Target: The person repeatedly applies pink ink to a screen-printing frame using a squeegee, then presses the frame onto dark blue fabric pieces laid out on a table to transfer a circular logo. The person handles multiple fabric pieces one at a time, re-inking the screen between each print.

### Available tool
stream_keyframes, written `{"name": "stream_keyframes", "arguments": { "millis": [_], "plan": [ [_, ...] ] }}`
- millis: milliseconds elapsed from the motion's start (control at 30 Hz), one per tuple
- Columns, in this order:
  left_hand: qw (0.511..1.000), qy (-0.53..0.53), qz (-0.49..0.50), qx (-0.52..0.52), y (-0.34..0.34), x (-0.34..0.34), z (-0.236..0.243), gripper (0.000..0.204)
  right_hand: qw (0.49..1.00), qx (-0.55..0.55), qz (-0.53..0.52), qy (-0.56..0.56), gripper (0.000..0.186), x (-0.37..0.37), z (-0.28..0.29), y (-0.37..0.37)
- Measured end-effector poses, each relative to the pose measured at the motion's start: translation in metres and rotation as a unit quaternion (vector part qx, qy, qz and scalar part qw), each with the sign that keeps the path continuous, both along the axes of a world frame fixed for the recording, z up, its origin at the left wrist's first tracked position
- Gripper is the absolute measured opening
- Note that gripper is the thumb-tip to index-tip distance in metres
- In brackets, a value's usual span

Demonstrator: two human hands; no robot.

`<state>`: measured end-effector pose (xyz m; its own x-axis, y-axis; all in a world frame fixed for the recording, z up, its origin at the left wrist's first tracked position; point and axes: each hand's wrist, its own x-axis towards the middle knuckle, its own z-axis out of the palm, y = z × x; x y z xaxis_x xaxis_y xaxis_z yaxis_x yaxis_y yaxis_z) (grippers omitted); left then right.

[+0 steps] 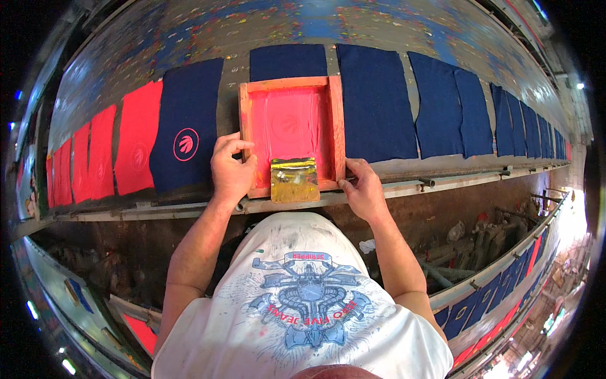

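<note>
A wooden screen-printing frame point(337, 120) lies over a navy fabric panel point(288, 61), whose far end sticks out beyond it. Pinkish-red ink coats the mesh point(284, 107), with a faint round emblem showing through. My left hand point(232, 169) is closed on the frame's left side, fingers bent against the wood. At the near right corner, my right hand point(365, 191) pinches the frame between thumb and fingers. A paint-stained squeegee point(294, 182) leans at the frame's near end, between my hands and touched by neither.
Left of the frame lies a navy panel point(189, 107) with a red round emblem, then several red panels point(139, 126). More navy panels point(377, 101) run to the right. A metal rail point(435, 183) with short pegs edges the long table point(189, 38). Another panel-covered table point(467, 303) stands behind me.
</note>
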<state>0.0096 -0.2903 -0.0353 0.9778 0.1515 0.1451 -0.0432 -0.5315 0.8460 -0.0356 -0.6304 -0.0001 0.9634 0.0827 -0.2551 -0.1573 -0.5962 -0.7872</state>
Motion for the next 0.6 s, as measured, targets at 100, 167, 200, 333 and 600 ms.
{"name": "stream_keyframes", "arguments": {
  "millis": [100, 167, 200, 333, 600],
  "plan": [
    [1.000, 0.004, 0.001, 0.002, -0.001, -0.003, -0.002, 0.030, 1.000, 0.012, 0.001, 0.011, 0.059, 0.002, 0.001, -0.003],
    [1.000, -0.002, 0.000, 0.003, 0.000, -0.002, -0.002, 0.031, 1.000, 0.016, 0.006, 0.001, 0.059, 0.004, 0.003, -0.003],
    [1.000, -0.006, 0.000, 0.003, 0.000, -0.003, -0.002, 0.030, 1.000, 0.016, 0.008, -0.002, 0.059, 0.004, 0.005, -0.002],
    [1.000, -0.011, 0.006, -0.010, -0.003, -0.003, -0.001, 0.030, 0.998, 0.038, -0.024, 0.041, 0.059, 0.004, 0.010, 0.001],
    [1.000, 0.015, -0.020, 0.007, 0.000, -0.001, 0.001, 0.033, 0.999, -0.010, -0.034, -0.014, 0.058, 0.004, 0.018, 0.007]
  ]
}}
